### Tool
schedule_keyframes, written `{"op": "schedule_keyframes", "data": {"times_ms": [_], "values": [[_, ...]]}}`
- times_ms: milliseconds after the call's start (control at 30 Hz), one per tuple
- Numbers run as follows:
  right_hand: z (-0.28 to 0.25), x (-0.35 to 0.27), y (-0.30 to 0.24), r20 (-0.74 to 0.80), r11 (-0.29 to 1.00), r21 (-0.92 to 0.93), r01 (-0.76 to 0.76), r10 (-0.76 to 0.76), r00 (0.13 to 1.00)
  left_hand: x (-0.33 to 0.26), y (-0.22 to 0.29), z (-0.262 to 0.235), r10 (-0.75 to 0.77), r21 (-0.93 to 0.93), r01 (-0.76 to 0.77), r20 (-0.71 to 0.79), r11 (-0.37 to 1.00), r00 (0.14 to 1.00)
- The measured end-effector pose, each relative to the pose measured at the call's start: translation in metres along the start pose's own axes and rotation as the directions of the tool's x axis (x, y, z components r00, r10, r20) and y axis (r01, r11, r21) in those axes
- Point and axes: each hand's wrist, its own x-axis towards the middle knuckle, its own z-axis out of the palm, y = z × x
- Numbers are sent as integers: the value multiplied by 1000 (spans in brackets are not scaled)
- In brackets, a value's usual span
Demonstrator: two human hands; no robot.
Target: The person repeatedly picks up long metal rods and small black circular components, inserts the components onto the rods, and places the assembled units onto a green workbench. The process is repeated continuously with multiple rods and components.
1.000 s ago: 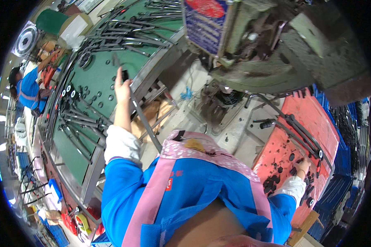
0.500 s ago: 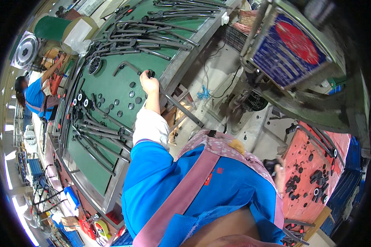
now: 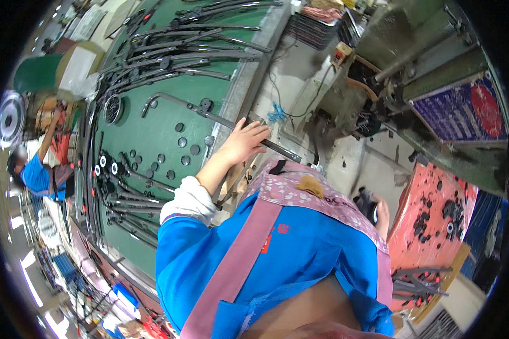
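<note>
Left Hand on Bent Tube, Right Hand on Black Part

The left hand (image 3: 244,142) lies across the bent dark tube (image 3: 283,150), fingers stretched out and slightly apart; its underside is hidden. The tube extends over the near edge of the green table (image 3: 150,134), with its bent end resting on the tabletop. The right hand (image 3: 383,216) is clamped on a black part (image 3: 365,202) beside the apron (image 3: 322,206); some fingers are hidden.

Round black caps (image 3: 182,142) lie scattered to the left of the tube. A bowl (image 3: 113,109) of small dark pieces stands farther left. Dark tubes (image 3: 192,56) are heaped at the far side. On the right, a red-covered table (image 3: 404,248) carries loose black pieces (image 3: 421,226). A green machine (image 3: 435,73) stands beyond it. A co-worker (image 3: 37,172) is at the far left.
</note>
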Motion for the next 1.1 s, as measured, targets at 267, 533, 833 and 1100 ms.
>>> {"op": "schedule_keyframes", "data": {"times_ms": [267, 533, 833, 1100], "values": [[66, 36, -36, -78, 887, -387, 252, -303, 950, 63, 3, -33, 219, -130, -205, 100, 970, 971], [108, 39, -52, -37, 856, -347, 384, -421, 906, 95, 57, -63, 284, -157, -282, -5, 947, 959], [97, 45, -80, 36, 852, -358, 382, -397, 917, 102, 78, -75, 256, -110, -261, -57, 959, 965], [101, 60, -108, 144, 783, -435, 445, -427, 893, 104, 87, -89, 240, -18, -241, -71, 970, 968]]}}
